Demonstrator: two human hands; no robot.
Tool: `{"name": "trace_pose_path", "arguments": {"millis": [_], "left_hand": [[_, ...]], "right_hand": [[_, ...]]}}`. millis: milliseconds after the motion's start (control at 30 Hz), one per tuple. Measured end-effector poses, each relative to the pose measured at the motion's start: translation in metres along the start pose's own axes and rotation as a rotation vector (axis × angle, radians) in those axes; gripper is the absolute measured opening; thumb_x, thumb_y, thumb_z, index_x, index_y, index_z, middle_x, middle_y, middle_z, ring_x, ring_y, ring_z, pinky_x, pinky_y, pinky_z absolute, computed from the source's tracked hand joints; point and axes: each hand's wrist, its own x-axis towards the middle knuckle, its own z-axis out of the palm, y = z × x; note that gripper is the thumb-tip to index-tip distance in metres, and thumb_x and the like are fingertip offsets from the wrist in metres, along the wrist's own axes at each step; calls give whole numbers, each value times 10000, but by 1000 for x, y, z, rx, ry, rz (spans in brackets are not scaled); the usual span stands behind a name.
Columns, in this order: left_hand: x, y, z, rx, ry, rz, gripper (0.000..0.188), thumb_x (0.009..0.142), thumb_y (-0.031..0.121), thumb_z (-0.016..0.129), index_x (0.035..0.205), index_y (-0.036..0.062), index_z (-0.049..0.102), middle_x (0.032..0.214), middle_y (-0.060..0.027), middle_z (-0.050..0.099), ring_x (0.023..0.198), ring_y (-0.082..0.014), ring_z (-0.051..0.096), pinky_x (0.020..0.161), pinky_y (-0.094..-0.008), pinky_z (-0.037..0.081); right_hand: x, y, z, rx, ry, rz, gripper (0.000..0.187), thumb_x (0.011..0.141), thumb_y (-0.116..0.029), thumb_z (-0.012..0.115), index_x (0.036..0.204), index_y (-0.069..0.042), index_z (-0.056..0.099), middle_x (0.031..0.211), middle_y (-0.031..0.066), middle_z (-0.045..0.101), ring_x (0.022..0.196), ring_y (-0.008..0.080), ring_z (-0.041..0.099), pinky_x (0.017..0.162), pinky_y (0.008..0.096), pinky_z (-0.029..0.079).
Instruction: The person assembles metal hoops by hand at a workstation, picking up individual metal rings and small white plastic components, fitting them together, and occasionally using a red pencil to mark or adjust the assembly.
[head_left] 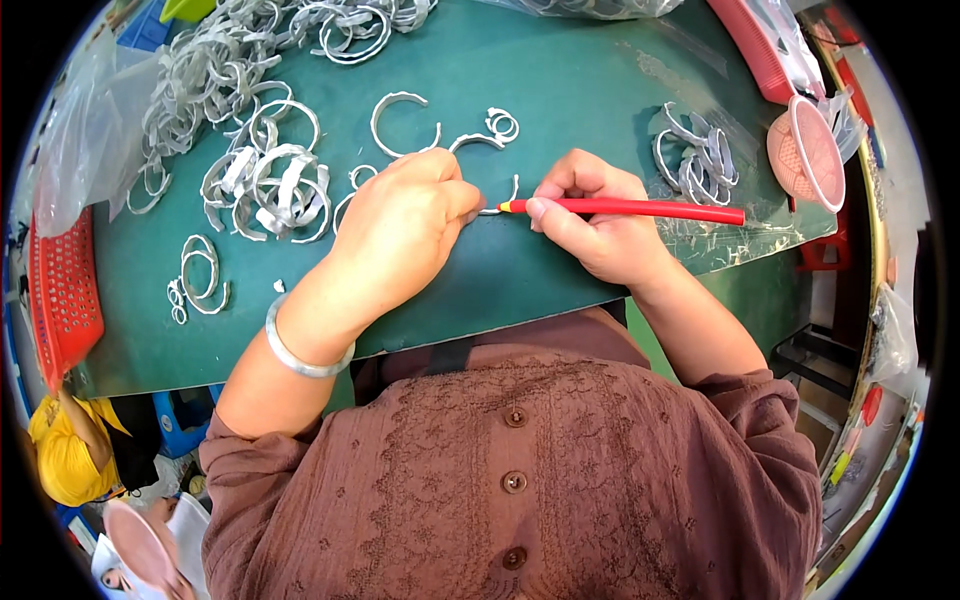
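My left hand [405, 225] is closed, its thumb and forefinger pinching a thin, curved, silvery-white piece [516, 187] that mostly hides behind the fingers. In my right hand [600, 225] is a slim red pen-like tool [670, 209], gripped near its yellow end, whose tip touches or nearly touches that piece. Just beyond my left hand lies an open white ring [374, 125], with a curved piece carrying small rings [503, 125] to its right. A clump of rough white open rings [290, 190] sits left of my left hand. More rings [203, 275] lie nearer the front left.
A large pile of similar rings [205, 80] covers the back left beside a clear plastic bag [90, 140]. Another clump [700, 160] lies right. Red basket [65, 290] stands left, pink mesh basket [808, 150] right. A person in yellow [70, 455] is lower left.
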Motion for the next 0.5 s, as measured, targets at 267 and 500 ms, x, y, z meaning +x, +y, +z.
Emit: {"name": "trace_pose_path", "arguments": {"millis": [267, 500], "left_hand": [[0, 0, 1, -20, 3, -4, 80, 687, 6, 606, 759, 35, 623, 705, -81, 519, 680, -248, 542, 586, -330, 439], [0, 0, 1, -13, -3, -17, 84, 687, 13, 612, 766, 36, 625, 704, -81, 522, 683, -249, 543, 592, -330, 440]], "right_hand": [[-1, 3, 3, 21, 24, 1, 131, 736, -112, 621, 711, -26, 525, 640, 24, 548, 584, 84, 489, 523, 229, 397], [-1, 3, 0, -36, -3, -56, 133, 741, -106, 619, 708, -24, 519, 637, 28, 542, 591, 82, 483, 532, 225, 394]]}}
